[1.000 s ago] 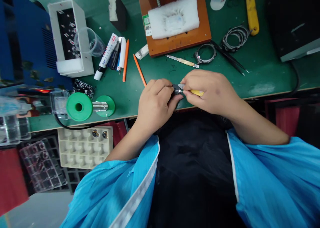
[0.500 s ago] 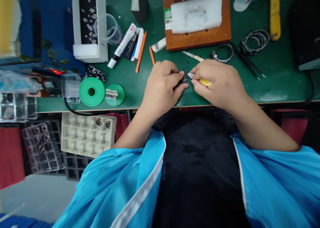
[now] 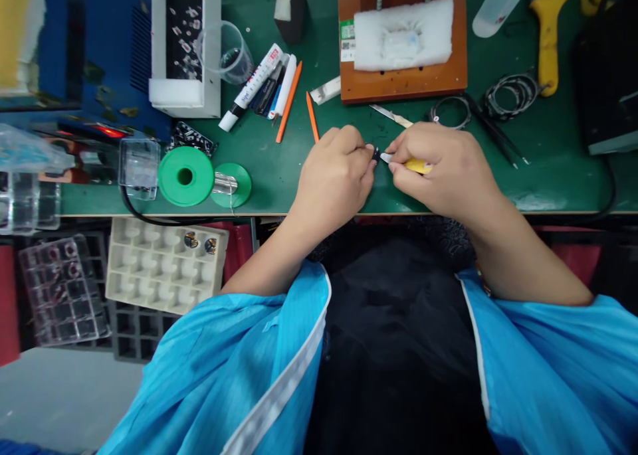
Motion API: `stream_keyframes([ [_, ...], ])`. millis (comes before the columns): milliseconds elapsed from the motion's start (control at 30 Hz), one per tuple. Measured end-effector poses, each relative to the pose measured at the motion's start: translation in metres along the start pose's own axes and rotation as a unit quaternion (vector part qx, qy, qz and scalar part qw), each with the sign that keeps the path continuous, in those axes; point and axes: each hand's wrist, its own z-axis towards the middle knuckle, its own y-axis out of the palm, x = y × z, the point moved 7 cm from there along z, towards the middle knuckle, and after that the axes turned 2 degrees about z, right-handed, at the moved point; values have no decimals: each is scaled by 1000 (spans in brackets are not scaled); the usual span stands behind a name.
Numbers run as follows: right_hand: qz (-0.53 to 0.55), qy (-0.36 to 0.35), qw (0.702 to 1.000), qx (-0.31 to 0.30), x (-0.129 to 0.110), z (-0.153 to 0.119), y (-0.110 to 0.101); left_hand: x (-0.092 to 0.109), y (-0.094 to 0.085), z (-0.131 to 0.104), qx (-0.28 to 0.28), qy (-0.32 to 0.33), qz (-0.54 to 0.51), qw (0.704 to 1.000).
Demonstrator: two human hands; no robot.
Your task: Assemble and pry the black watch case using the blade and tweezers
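Observation:
Near the front edge of the green table (image 3: 279, 176), my left hand (image 3: 336, 173) pinches a small dark part (image 3: 376, 154), most of it hidden by the fingers. My right hand (image 3: 443, 166) is closed around a yellow-handled tool (image 3: 417, 166), its pale tip close to the dark part. Whether the tip touches the part cannot be told. Just beyond my right hand lies a knife with a cream handle (image 3: 401, 120). An orange stick (image 3: 312, 116) lies beyond my left hand.
An orange-brown fixture with a white foam block (image 3: 403, 33) stands at the back. Tweezers (image 3: 496, 133) and coiled wire (image 3: 511, 96) lie right. Pens (image 3: 254, 86), a clear cup (image 3: 232, 56), a white box (image 3: 212, 50) and green spools (image 3: 185, 176) are left.
The view has shifted slightly. My left fingers have closed further round the dark part, hiding more of it, and the yellow tool's tip stays beside it.

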Motion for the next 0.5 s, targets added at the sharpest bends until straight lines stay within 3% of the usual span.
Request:
stream_keyframes([
  [167,-18,4,1000,5,-1,-3,0,2,1,1,-10,13,16,1000],
  [500,-15,74,996,-50,4,0,4,-1,-1,0,-15,12,-21,1000],
])
